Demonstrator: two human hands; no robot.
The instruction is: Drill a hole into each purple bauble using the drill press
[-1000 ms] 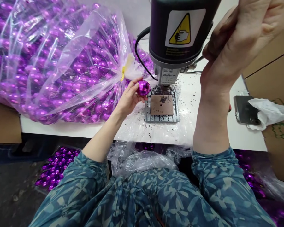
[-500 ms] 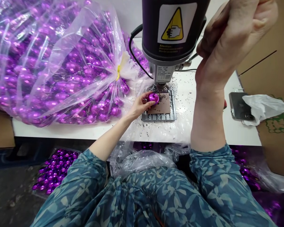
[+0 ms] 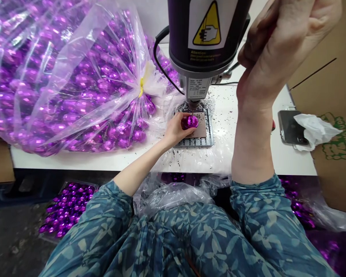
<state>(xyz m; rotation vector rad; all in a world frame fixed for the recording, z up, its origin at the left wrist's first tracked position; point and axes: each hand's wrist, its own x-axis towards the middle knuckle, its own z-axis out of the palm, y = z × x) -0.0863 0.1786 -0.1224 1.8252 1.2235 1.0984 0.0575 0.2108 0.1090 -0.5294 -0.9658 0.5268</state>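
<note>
My left hand (image 3: 175, 130) pinches a shiny purple faceted ball (image 3: 191, 121) between thumb and fingers. The ball rests over a brown board (image 3: 201, 131) on the slotted metal base (image 3: 194, 143), directly below the chuck of a bench drill press (image 3: 200, 57). The bit seems to meet the top of the ball, though contact is too small to confirm. My right hand (image 3: 288, 42) is raised at the upper right, fingers curled round the drill press lever (image 3: 233, 68); most of the grip is hidden behind the hand.
A large clear bag (image 3: 75, 84) of purple balls, tied in yellow, fills the table's left side. Dark shavings lie round the base. A phone (image 3: 291, 127) and crumpled tissue (image 3: 317, 129) sit at right beside a cardboard box (image 3: 334, 104). More purple balls (image 3: 67, 207) are below.
My left hand has moved slightly right, bringing the ball from beside the bit to beneath it. My right hand stays closed on the lever, nearly unmoved.
</note>
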